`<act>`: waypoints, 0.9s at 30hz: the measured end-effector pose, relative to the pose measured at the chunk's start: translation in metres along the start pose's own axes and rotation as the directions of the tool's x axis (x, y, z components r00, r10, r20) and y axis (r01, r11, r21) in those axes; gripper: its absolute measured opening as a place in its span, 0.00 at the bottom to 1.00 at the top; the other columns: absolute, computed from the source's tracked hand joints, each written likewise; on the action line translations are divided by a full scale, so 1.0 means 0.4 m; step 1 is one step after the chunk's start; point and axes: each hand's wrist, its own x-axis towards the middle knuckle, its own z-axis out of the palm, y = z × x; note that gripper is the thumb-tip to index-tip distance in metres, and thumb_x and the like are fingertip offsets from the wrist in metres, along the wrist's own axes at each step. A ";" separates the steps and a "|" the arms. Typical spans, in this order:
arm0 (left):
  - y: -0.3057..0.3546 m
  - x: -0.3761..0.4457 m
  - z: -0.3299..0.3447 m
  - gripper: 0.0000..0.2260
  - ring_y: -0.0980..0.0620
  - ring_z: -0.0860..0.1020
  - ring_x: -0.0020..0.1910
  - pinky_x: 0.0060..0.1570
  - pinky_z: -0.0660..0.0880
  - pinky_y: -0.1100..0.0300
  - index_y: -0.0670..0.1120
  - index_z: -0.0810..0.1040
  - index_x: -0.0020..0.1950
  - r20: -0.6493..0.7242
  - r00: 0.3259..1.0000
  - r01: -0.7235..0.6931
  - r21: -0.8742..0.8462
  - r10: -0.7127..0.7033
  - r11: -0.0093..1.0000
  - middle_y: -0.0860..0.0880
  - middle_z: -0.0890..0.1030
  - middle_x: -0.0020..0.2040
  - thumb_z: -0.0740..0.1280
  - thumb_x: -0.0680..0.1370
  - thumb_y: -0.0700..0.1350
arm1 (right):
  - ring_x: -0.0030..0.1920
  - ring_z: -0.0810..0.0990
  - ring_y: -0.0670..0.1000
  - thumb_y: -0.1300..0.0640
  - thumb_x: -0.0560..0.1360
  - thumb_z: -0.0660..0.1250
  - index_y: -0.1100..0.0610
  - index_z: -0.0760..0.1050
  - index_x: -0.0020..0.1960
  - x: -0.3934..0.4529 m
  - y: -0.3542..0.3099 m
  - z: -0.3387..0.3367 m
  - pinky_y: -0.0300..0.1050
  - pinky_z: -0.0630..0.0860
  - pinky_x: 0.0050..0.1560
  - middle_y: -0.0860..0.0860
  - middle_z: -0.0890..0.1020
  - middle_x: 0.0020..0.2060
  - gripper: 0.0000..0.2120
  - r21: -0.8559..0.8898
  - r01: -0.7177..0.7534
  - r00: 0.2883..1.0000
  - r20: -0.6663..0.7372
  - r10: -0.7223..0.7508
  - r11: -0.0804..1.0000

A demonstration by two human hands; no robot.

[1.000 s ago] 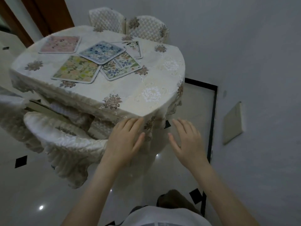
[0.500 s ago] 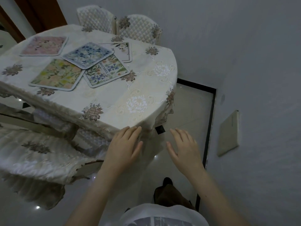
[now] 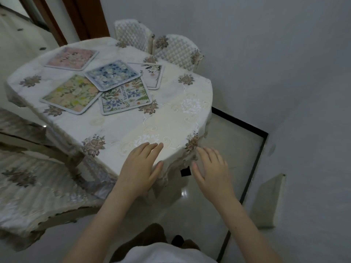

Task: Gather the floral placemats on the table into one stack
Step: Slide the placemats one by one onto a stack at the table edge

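Several floral placemats lie spread on the round table [image 3: 171, 120] with its cream embroidered cloth. A blue one [image 3: 112, 75] lies on top, overlapping a yellow-green one [image 3: 71, 93], a white one with blue flowers [image 3: 126, 98] and a white one [image 3: 152, 75] behind. A pink placemat [image 3: 72, 58] sits apart at the far left. My left hand [image 3: 141, 166] hovers flat over the table's near edge, fingers apart and empty. My right hand [image 3: 211, 170] is just off the edge to the right, also open and empty. Both hands are well short of the placemats.
Two quilted chair backs [image 3: 171, 48] stand behind the table at the far side. A cloth-covered chair [image 3: 38, 188] is close on my left. A grey wall [image 3: 284, 92] runs close along the right, with a black-bordered floor tile below.
The table has come nearer in view. My left hand now reaches over the table's near edge, where before both hands were below it.
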 end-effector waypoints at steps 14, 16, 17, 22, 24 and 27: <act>-0.082 0.292 0.125 0.21 0.47 0.68 0.68 0.68 0.65 0.51 0.48 0.65 0.72 0.006 0.993 0.117 -0.030 -0.117 0.993 0.49 0.73 0.68 0.56 0.80 0.52 | 0.69 0.66 0.53 0.47 0.78 0.57 0.53 0.66 0.68 0.319 0.106 0.127 0.55 0.67 0.66 0.51 0.72 0.67 0.21 0.041 0.043 0.991 0.121 -0.048 0.998; -0.107 0.343 0.120 0.21 0.47 0.68 0.68 0.68 0.65 0.51 0.48 0.65 0.72 -0.014 0.990 0.140 -0.035 -0.140 0.990 0.49 0.72 0.69 0.56 0.80 0.52 | 0.69 0.66 0.54 0.48 0.78 0.58 0.54 0.67 0.68 0.389 0.109 0.132 0.55 0.66 0.66 0.53 0.72 0.67 0.21 0.033 0.061 0.989 0.133 -0.065 0.998; -0.121 0.368 0.113 0.21 0.47 0.68 0.68 0.68 0.65 0.51 0.47 0.65 0.72 -0.030 0.988 0.150 -0.042 -0.151 0.988 0.48 0.73 0.68 0.57 0.80 0.52 | 0.69 0.66 0.56 0.49 0.78 0.59 0.54 0.67 0.68 0.427 0.107 0.133 0.56 0.66 0.66 0.54 0.72 0.67 0.21 0.026 0.078 0.988 0.134 -0.081 0.997; -0.199 0.471 0.057 0.22 0.46 0.71 0.65 0.65 0.69 0.51 0.46 0.68 0.70 -0.122 0.970 0.206 -0.045 -0.210 0.978 0.48 0.75 0.65 0.53 0.79 0.53 | 0.70 0.65 0.57 0.49 0.78 0.59 0.55 0.66 0.69 0.616 0.070 0.136 0.55 0.63 0.69 0.55 0.71 0.68 0.21 0.023 0.190 0.971 0.143 -0.191 0.982; -0.231 0.499 0.046 0.21 0.45 0.71 0.65 0.64 0.69 0.50 0.45 0.68 0.69 -0.139 0.958 0.246 -0.049 -0.251 0.968 0.47 0.75 0.65 0.54 0.79 0.52 | 0.70 0.64 0.56 0.49 0.79 0.58 0.54 0.65 0.70 0.682 0.054 0.145 0.55 0.62 0.69 0.54 0.70 0.68 0.21 0.016 0.248 0.955 0.162 -0.248 0.969; -0.268 0.518 0.057 0.20 0.45 0.70 0.66 0.65 0.68 0.49 0.45 0.67 0.70 -0.148 0.929 0.333 -0.070 -0.340 0.940 0.47 0.74 0.66 0.58 0.80 0.50 | 0.70 0.65 0.56 0.49 0.79 0.58 0.55 0.65 0.70 0.762 0.035 0.165 0.55 0.63 0.69 0.54 0.70 0.69 0.21 0.038 0.318 0.927 0.196 -0.319 0.947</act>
